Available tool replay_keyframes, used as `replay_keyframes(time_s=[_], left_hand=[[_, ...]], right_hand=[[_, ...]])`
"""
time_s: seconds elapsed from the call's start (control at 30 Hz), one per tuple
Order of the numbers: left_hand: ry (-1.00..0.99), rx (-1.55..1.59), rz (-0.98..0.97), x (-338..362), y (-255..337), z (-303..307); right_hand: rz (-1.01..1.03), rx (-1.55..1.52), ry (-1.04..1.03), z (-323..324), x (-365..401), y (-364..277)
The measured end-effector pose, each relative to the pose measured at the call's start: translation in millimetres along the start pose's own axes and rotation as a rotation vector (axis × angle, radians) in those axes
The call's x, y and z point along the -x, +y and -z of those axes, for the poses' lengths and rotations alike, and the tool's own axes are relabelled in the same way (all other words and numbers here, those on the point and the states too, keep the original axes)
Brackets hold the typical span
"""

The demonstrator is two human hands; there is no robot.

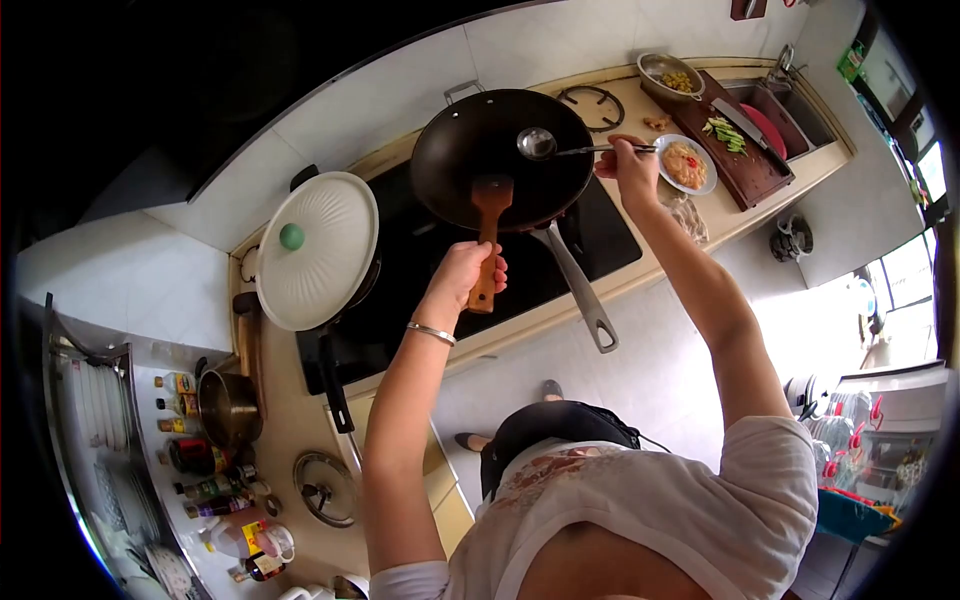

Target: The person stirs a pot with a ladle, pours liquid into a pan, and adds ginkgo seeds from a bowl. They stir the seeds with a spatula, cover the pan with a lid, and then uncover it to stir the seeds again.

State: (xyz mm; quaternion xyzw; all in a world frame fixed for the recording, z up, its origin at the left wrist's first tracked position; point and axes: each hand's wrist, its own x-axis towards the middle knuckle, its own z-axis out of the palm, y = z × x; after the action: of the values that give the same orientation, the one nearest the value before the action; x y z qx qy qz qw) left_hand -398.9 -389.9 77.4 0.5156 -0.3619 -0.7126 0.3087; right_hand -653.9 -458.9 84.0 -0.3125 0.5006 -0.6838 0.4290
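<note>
Wrapped tight around the lower handle of the wooden spatula [488, 225], the left hand [462, 277] leaves only the handle's end showing below the fist. From that grip the spatula's long axis runs straight away from the person. Its broad, flat, reddish-brown blade points forward and lies inside the near rim of the wok [500, 140]. Pinched on the far end of a thin handle, the right hand [630, 168] holds a ladle [545, 146]. From those fingers the ladle's long axis runs sideways toward the person's left, and its round, shiny metal bowl sits over the wok's dark inside, just beyond the spatula blade. A plate of food [686, 165] lies just right of the right hand, and a cutting board [745, 165] lies past it. Left of the spatula grip, a white lid [318, 250] covers a pan.
</note>
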Motion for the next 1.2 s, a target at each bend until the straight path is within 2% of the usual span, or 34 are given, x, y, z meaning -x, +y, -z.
replay_keyframes(time_s=[0.17,0.37,0.57,0.77,0.93,1.1,1.2], left_hand=[[-0.036,0.052,-0.066,-6,-11,-8],[-0.009,0.071,-0.159,-1,-10,-21],[0.05,0.066,-0.284,37,6,-10],[0.125,0.236,-0.319,99,4,37],[0.188,0.309,-0.415,161,-1,87],[0.318,0.378,-0.455,229,-17,142],[0.48,0.387,-0.477,272,-31,175]], right_hand=[[0.024,-0.029,-0.032,-3,9,-30],[0.031,0.111,-0.166,-25,24,-81],[0.084,0.25,-0.338,-64,42,-119],[0.191,0.291,-0.601,-128,77,-137],[0.175,0.238,-0.759,-199,121,-133],[0.218,0.208,-0.936,-279,180,-115],[0.195,0.191,-1.032,-328,226,-104]])
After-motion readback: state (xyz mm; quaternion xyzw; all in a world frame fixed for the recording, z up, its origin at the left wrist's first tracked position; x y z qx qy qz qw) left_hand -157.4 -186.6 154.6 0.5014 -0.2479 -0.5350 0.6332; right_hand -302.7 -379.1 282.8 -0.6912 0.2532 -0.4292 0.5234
